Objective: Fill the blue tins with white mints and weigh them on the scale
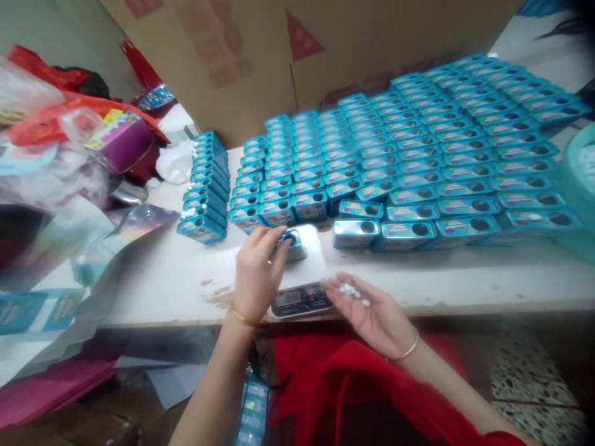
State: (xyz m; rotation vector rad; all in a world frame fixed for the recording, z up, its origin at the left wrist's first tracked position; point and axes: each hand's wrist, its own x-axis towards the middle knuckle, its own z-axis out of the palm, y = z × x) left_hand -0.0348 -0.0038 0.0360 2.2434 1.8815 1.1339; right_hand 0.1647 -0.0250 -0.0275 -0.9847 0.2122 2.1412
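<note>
A blue tin [296, 248] with a round hole in its top stands on the white plate of a small digital scale [302, 300]. Over that hole my left hand [260, 266] is closed in a pinch, thumb and fingertips at the tin's top. What the pinch holds, if anything, is too small to make out. My right hand [379, 319] is turned palm up just right of the scale's dark display panel, fingers stretched and slightly cupped. Several small white tablets [354, 293] lie on its fingers.
Many blue tins [413, 161] stand in rows behind the scale, with a separate row [203, 204] at left. A large cardboard box [260, 68] rises behind them. Plastic bags [41, 167] and printed sheets crowd the left. A teal tub [579, 192] sits at right.
</note>
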